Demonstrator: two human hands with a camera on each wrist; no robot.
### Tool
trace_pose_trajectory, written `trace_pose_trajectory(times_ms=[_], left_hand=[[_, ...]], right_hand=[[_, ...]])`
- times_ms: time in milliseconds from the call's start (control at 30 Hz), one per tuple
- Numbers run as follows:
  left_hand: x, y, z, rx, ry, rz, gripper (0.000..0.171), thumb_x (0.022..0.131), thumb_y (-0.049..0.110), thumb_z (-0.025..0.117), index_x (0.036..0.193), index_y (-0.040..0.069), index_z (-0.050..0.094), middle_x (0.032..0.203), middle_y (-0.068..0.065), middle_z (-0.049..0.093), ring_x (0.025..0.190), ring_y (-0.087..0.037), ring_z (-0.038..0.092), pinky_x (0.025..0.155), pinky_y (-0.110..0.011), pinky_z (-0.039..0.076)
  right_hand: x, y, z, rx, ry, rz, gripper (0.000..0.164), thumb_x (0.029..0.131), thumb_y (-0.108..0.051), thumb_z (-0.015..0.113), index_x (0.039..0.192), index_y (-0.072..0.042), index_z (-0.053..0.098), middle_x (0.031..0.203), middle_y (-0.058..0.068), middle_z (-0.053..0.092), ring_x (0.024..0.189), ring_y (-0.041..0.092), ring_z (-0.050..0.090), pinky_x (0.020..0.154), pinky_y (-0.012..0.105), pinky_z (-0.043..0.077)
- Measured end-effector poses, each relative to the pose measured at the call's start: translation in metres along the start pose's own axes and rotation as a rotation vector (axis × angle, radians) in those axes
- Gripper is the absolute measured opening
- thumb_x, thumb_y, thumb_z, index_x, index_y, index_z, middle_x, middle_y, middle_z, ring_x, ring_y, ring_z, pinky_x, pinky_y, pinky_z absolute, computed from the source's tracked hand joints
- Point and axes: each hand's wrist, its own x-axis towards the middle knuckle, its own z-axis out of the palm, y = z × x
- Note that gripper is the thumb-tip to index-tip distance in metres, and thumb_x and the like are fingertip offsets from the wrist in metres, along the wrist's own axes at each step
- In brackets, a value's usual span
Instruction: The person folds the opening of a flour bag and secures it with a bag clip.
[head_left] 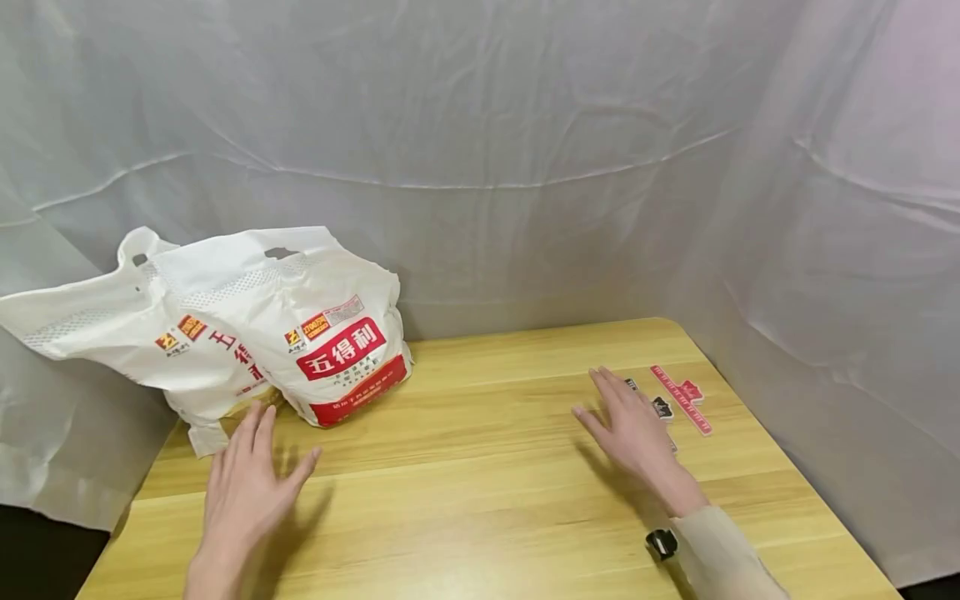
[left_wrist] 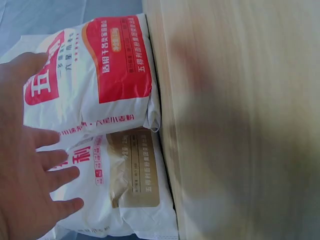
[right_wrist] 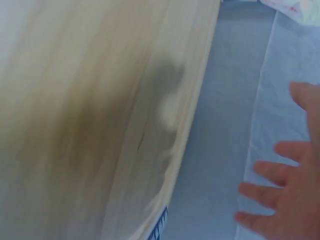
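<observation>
Two white flour bags stand side by side at the back left of the table, leaning on each other. The nearer-to-middle flour bag (head_left: 341, 287) has a red label and red base; the other flour bag (head_left: 187, 367) carries red lettering and, in the left wrist view, a gold base panel (left_wrist: 142, 170). My left hand (head_left: 247, 487) hovers in front of the bags, fingers spread and holding nothing. Over the right side of the table is my right hand (head_left: 633, 429), fingers extended, also holding nothing. Beneath and beside it lie a black flat cutout (head_left: 663, 408) and a pink flat strip (head_left: 681, 400).
The wooden table (head_left: 465, 500) has a rounded back right corner. Grey cloth (head_left: 480, 167) hangs behind it and along both sides. A black band (head_left: 662, 544) sits at my right wrist, by a light sleeve (head_left: 723, 554).
</observation>
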Motion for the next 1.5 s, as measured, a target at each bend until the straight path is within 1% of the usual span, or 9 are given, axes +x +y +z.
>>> trace_pose_trajectory(times_ms=[200, 367, 500, 600, 733, 933, 1133, 1333, 1500], left_hand=[[0.010, 0.006, -0.003, -0.084, 0.223, -0.007, 0.091, 0.086, 0.037, 0.082, 0.155, -0.003, 0.038, 0.162, -0.025, 0.035, 0.131, -0.057, 0.047, 0.098, -0.073, 0.041], [0.019, 0.011, -0.002, -0.163, 0.321, -0.035, 0.094, 0.085, 0.031, 0.084, 0.159, 0.003, 0.035, 0.164, -0.018, 0.035, 0.135, -0.051, 0.048, 0.094, -0.070, 0.046], [0.027, 0.015, -0.001, -0.218, 0.408, -0.022, 0.092, 0.086, 0.026, 0.083, 0.160, 0.004, 0.034, 0.165, -0.016, 0.035, 0.135, -0.049, 0.049, 0.084, -0.064, 0.051], [0.034, 0.017, 0.000, -0.274, 0.469, -0.020, 0.090, 0.086, 0.021, 0.084, 0.160, 0.004, 0.035, 0.164, -0.016, 0.036, 0.142, -0.044, 0.044, 0.095, -0.064, 0.049], [0.044, 0.020, 0.001, -0.354, 0.522, -0.048, 0.090, 0.086, 0.018, 0.085, 0.160, 0.005, 0.035, 0.164, -0.018, 0.036, 0.149, -0.039, 0.037, 0.116, -0.059, 0.036], [0.060, 0.022, 0.007, -0.423, 0.548, -0.074, 0.094, 0.087, 0.016, 0.086, 0.162, 0.005, 0.030, 0.166, -0.017, 0.031, 0.152, -0.035, 0.032, 0.124, -0.050, 0.025], [0.070, 0.025, 0.015, -0.430, 0.479, -0.117, 0.101, 0.089, 0.020, 0.084, 0.166, 0.008, 0.020, 0.170, -0.016, 0.023, 0.155, -0.034, 0.026, 0.124, -0.052, 0.024], [0.073, 0.026, 0.022, -0.406, 0.457, -0.143, 0.107, 0.088, 0.021, 0.086, 0.167, 0.010, 0.016, 0.170, -0.015, 0.023, 0.153, -0.037, 0.030, 0.119, -0.057, 0.031], [0.074, 0.027, 0.026, -0.418, 0.434, -0.182, 0.110, 0.088, 0.020, 0.085, 0.168, 0.017, 0.011, 0.172, -0.012, 0.018, 0.154, -0.036, 0.026, 0.121, -0.058, 0.028]], right_hand=[[0.024, -0.023, 0.006, 0.207, 0.111, -0.141, 0.067, 0.102, -0.038, 0.066, 0.157, -0.008, 0.043, 0.158, 0.018, 0.047, 0.140, 0.040, 0.050, 0.115, 0.058, 0.037], [0.049, -0.045, 0.014, 0.320, 0.189, -0.258, 0.061, 0.098, -0.021, 0.074, 0.151, -0.004, 0.050, 0.148, 0.020, 0.057, 0.127, 0.038, 0.061, 0.104, 0.055, 0.050], [0.070, -0.064, 0.018, 0.399, 0.187, -0.290, 0.057, 0.099, -0.018, 0.073, 0.149, -0.003, 0.052, 0.146, 0.018, 0.059, 0.124, 0.036, 0.064, 0.097, 0.051, 0.055], [0.087, -0.079, 0.021, 0.487, 0.161, -0.304, 0.054, 0.100, -0.018, 0.072, 0.149, -0.005, 0.053, 0.147, 0.016, 0.059, 0.125, 0.034, 0.064, 0.097, 0.050, 0.056], [0.112, -0.100, 0.029, 0.611, 0.100, -0.299, 0.052, 0.101, -0.018, 0.070, 0.149, -0.007, 0.054, 0.148, 0.014, 0.058, 0.125, 0.034, 0.064, 0.099, 0.049, 0.055], [0.147, -0.132, 0.045, 0.749, 0.001, -0.262, 0.050, 0.102, -0.019, 0.069, 0.148, -0.006, 0.054, 0.149, 0.011, 0.058, 0.125, 0.032, 0.065, 0.099, 0.041, 0.055], [0.176, -0.159, 0.065, 0.784, -0.041, -0.249, 0.049, 0.100, -0.018, 0.071, 0.145, -0.002, 0.057, 0.144, 0.014, 0.062, 0.121, 0.031, 0.067, 0.101, 0.040, 0.055], [0.189, -0.181, 0.079, 0.784, -0.100, -0.238, 0.053, 0.100, -0.018, 0.072, 0.148, -0.006, 0.055, 0.150, 0.013, 0.057, 0.129, 0.036, 0.062, 0.104, 0.044, 0.052], [0.193, -0.196, 0.089, 0.735, -0.132, -0.255, 0.063, 0.099, -0.021, 0.074, 0.156, -0.016, 0.048, 0.159, 0.010, 0.048, 0.137, 0.036, 0.054, 0.107, 0.048, 0.050]])
